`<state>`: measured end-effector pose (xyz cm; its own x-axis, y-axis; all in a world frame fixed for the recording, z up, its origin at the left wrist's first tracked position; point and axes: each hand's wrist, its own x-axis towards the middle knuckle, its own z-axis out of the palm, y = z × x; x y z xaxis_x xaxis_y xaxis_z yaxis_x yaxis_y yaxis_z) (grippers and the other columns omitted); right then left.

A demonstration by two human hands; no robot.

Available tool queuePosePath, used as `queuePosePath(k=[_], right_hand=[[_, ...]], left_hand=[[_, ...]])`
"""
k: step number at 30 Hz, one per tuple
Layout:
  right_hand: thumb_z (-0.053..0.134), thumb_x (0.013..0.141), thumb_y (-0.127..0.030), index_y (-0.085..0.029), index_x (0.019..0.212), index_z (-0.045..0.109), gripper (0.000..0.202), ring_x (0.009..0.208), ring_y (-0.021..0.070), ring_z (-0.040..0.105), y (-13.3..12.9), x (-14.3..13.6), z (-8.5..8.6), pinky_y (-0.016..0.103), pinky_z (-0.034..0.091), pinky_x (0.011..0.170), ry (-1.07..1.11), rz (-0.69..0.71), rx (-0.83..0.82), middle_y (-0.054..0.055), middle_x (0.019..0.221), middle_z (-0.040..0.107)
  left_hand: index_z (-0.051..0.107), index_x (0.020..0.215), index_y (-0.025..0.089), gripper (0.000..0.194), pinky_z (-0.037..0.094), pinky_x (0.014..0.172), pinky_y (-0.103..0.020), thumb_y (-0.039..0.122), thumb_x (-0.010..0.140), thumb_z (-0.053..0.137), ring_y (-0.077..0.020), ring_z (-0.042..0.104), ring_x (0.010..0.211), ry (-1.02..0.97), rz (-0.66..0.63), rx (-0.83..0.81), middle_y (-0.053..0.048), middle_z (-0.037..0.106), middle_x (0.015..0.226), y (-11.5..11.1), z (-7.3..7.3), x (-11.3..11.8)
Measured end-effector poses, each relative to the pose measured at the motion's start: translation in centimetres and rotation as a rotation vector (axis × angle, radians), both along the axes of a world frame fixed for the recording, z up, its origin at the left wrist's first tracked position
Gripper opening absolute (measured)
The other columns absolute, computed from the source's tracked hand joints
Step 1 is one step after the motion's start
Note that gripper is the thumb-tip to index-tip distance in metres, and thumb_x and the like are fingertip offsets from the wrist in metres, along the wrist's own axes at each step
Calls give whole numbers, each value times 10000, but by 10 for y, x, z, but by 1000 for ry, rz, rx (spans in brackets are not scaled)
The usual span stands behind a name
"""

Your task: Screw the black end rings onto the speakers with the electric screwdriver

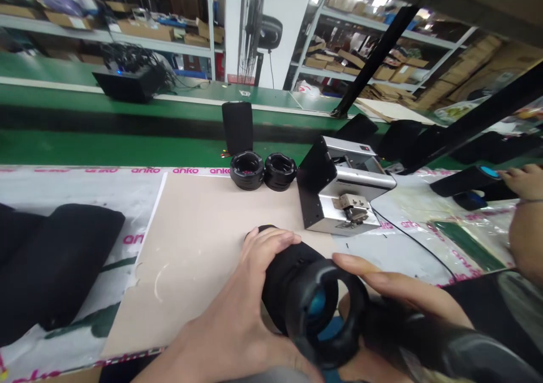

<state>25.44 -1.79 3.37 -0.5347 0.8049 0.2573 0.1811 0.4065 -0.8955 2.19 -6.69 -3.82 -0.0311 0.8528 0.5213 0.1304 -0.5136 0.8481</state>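
Note:
My left hand [250, 292] wraps round a black fabric-covered cylinder [280, 281], tilted over the tan board. At its near end is a black plastic ring [328, 315] with an open centre, through which something blue shows. My right hand [407, 292] grips this ring from the right, its fingers along the rim. Whether the ring touches the cylinder I cannot tell. A dark, blurred, rounded tool-like object [458, 349] lies against my right palm at the lower right; its kind is unclear. Two more black rings [246, 171] stand at the board's far edge.
A silver and black screw feeder [348, 185] stands beyond my hands. Upright behind the rings is a black fabric piece [237, 127]. Black fabric-covered pieces [76, 258] lie at left. Another person's hand [526, 182] is at right, beside a black cylinder [464, 180].

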Motion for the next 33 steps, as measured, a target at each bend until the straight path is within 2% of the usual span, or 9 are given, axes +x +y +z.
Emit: queuePosePath(k=[4,8,12,14,17,21,27,29,33], right_hand=[[970,778,-148,-440,1414,639,774,1478,352,616,11,-6,-6,484,585,1247,-39,80,9,0,1518,680],[959,768,-77,-503,1450,627,870,1486,289,612,14,-7,-4,367,601,1231,-45,122,6,-53,1538,670],[923,887,-264,-479,1462,643,674,1436,242,661,8,-9,6,299,614,1196,-99,62,57,-43,1522,684],[877,928,-278,-476,1483,622,642,1441,228,658,11,-10,9,293,599,1212,-152,61,78,-48,1527,680],[896,901,-283,-476,1520,586,718,1432,247,668,24,-10,8,310,618,1188,-219,135,124,-36,1561,656],[979,815,-374,-493,1520,591,813,1421,246,679,46,-14,5,297,628,1160,-222,210,98,-40,1539,666],[1026,703,-521,-338,1414,687,808,1339,353,699,63,-27,19,509,645,1130,-383,87,-174,36,1489,683],[1044,661,-508,-336,1420,690,855,1335,363,693,67,-30,22,565,595,1190,-342,84,-185,37,1476,688],[1061,616,-464,-383,1429,697,895,1363,354,679,70,-33,21,556,574,1213,-267,142,-212,10,1467,692]], left_hand=[[228,1696,485,1405,218,1342,-805,537,579,1079,-477,536,1520,73,-11,11,-135,548,1587,0,0,-3],[240,1687,434,1416,329,1328,-739,566,556,1082,-492,526,1529,148,-20,22,-158,552,1581,1,6,-4],[296,1663,439,1340,422,1287,-664,589,580,1070,-468,538,1515,152,-45,47,-141,560,1569,3,14,-4],[361,1630,448,1232,471,1250,-621,588,621,1055,-445,536,1512,150,-47,53,-127,559,1560,4,16,-4],[434,1581,417,1113,489,1240,-605,545,664,1051,-426,543,1500,129,-9,42,-128,557,1549,5,15,-3],[476,1561,357,1128,465,1275,-629,527,620,1075,-434,535,1513,57,34,39,-144,574,1536,11,9,-5],[520,1519,348,1120,447,1308,-598,514,573,1095,-394,538,1537,-34,50,-100,-118,545,1606,21,13,-9],[537,1510,335,1113,450,1306,-602,510,565,1099,-398,538,1537,-35,59,-150,-118,541,1614,22,16,-10],[543,1509,329,1108,461,1299,-599,527,569,1095,-407,540,1535,-33,71,-202,-118,532,1620,20,18,-10]])
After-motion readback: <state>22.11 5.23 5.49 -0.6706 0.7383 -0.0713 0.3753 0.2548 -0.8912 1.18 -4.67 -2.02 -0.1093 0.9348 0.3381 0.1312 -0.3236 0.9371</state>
